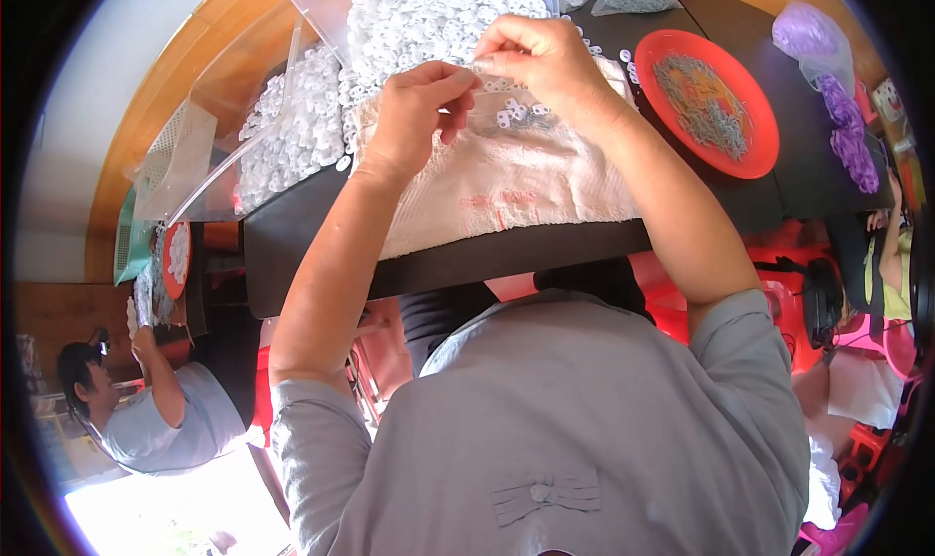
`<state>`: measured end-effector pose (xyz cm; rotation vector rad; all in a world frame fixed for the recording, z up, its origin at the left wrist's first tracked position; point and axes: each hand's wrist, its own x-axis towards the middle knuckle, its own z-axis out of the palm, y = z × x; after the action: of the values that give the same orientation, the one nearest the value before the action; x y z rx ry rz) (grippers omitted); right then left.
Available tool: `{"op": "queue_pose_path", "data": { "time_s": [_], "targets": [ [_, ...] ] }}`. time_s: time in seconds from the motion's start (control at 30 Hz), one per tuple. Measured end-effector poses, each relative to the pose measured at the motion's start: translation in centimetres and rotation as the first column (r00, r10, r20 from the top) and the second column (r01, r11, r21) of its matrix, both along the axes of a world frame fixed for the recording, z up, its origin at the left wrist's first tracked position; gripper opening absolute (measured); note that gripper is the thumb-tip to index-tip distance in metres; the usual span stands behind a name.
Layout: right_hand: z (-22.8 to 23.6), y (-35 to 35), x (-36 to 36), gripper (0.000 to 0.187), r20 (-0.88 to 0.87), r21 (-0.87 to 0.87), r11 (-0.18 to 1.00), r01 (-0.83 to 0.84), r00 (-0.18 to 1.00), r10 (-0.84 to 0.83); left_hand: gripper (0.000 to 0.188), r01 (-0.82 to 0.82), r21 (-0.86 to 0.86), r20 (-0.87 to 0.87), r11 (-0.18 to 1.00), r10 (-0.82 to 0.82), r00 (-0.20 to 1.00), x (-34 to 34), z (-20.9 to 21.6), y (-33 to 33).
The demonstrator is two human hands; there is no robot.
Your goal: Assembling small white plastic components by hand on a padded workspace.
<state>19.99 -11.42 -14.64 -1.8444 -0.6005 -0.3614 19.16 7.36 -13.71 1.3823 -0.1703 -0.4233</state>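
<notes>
Cloth [506, 201], pale and bearing red marks, is lying across the dark table [273, 254] before you. Above its far part, you are holding your left hand [426, 108] and right hand [541, 59] close together, fingertips nearly meeting. Both hands are curling inward, thumbs nearing forefingers; whether they are gripping anything, you cannot tell at this scale. Just below them, a few small white pieces [516, 116] are lying loose on the cloth. Beyond, many more are filling a clear bin [317, 3], and a second heap [297, 118] is standing to its left. At right, a red plate [765, 147] is holding thin grey pieces [696, 93], while a purple bag [813, 35] is resting farther right.
</notes>
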Motion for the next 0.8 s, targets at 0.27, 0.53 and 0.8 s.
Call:
{"op": "queue_pose_path", "data": {
  "time_s": [0.27, 0.53, 0.8],
  "targets": [
    [0.6, -0.7, -0.1, 0.005, -0.106, 0.177, 0.975, 0.137, 0.987, -0.12, 0.009, -0.383, 0.706, 0.705, 0.596, -0.533, 0.468, 1.6, -2.9, -3.2],
    [0.7, -0.3, -0.1, 0.004, -0.027, 0.17, 0.98, 0.106, 0.994, -0.103, 0.005, -0.24, 0.625, 0.684, 0.743, -0.374, 0.626, 1.0, -1.8, -2.3],
    [0.9, 1.3, -1.7, 0.005, -0.402, 0.088, 0.995, 0.049, 0.915, -0.009, 0.009, -0.245, -0.086, -0.054, 0.966, 0.241, 0.969, -1.2, -0.8, -0.6]
  ]
}}
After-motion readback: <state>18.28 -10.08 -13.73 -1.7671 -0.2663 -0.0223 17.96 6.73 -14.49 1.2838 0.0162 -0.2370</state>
